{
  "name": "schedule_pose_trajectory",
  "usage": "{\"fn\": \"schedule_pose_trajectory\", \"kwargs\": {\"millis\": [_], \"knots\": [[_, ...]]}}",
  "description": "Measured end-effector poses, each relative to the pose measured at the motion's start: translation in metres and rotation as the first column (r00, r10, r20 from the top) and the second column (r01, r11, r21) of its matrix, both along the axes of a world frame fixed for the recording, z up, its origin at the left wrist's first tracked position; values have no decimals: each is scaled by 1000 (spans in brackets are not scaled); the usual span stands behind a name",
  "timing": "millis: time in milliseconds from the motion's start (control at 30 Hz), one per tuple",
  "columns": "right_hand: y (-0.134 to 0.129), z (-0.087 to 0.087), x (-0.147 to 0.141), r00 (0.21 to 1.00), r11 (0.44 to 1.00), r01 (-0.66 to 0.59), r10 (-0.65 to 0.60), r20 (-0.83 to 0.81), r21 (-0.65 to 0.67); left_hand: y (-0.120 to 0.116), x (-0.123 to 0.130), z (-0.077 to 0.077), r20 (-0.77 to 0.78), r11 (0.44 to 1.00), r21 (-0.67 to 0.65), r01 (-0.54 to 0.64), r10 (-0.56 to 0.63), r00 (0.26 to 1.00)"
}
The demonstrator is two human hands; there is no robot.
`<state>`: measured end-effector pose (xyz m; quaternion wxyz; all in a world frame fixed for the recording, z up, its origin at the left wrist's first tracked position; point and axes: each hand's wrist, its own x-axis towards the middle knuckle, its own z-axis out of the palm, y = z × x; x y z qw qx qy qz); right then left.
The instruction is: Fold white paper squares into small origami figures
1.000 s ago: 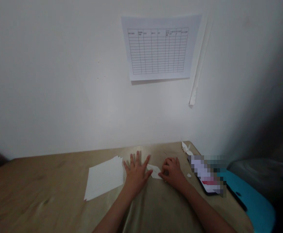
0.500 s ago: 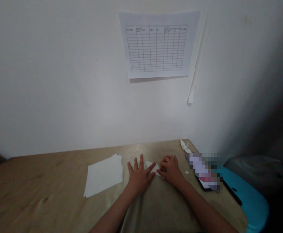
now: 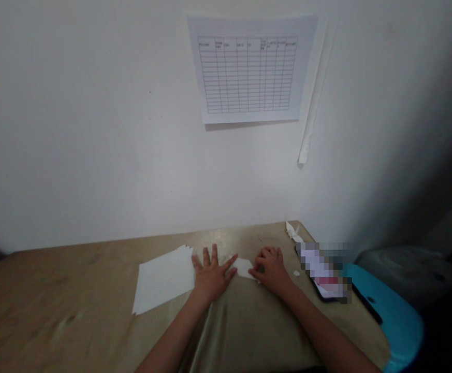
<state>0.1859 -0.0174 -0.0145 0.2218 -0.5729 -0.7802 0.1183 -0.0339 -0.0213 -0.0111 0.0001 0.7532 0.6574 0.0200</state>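
At the left, a stack of white paper sheets (image 3: 164, 281) is laid on the brown-covered table (image 3: 74, 311), its edges slightly fanned. Just right of it, the left hand (image 3: 211, 275) is placed palm down, with the fingers spread and released; the forearm is extended from the lower edge of the view. The index fingertip and thumb are positioned at the left end of the folded paper (image 3: 244, 268), which is located flat on the table between the two hands. Above, a printed sheet (image 3: 249, 75) is mounted on the wall (image 3: 74, 129); a ruled grid is carried on it, with a header row of characters too small to be read. A white strip (image 3: 311, 114) is fixed beside it. The right hand (image 3: 272, 268) is held with its fingers curled, the thumb and index finger being set at the right end of the folded paper; whether the paper is pinched or only pressed cannot be told. Farther right, a small paper scrap (image 3: 296, 273) and a phone (image 3: 322, 272) are found. The phone's display is masked by blocks and cannot be read.
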Motion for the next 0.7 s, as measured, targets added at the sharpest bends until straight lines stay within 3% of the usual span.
{"fn": "schedule_pose_trajectory", "kwargs": {"millis": [233, 433, 700], "knots": [[1, 0, 0, 1000, 1000, 0, 0, 12, 5, 0, 0, -6, 15, 1000, 26, -11, 11, 1000], [1, -2, 1, 1000, 1000, 1, -1, -4, 4, 7, -10, -3, -11, 992, 71, -103, 104, 995], [2, 0, 1, 1000, 1000, -7, 7, -18, -8, 3, -8, -9, -60, 986, 134, -100, 108, 992]]}}
